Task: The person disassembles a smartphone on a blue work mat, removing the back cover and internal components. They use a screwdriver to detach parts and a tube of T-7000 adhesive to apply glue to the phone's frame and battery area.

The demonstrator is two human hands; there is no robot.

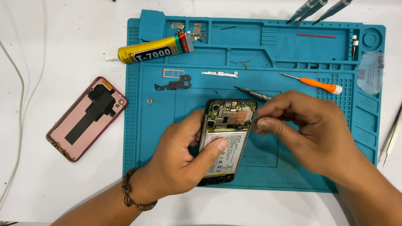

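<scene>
On the teal repair mat, the left hand grasps the opened phone, thumb across its battery; the right hand pinches a screwdriver at the phone's top corner

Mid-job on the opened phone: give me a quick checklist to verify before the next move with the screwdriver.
1. Phone held steady: ok. The left hand grips the opened phone, thumb across the battery.
2. Tool in hand: ok. The right hand holds a slim screwdriver at the phone's top right edge.
3. Tip seated on a screw: cannot tell, the fingers hide it.
4. Back cover out of the way: ok. The pink back cover lies on the table, left of the blue mat.
5. Removed parts kept on the mat: ok. A black bracket and a metal strip lie above the phone.
</scene>
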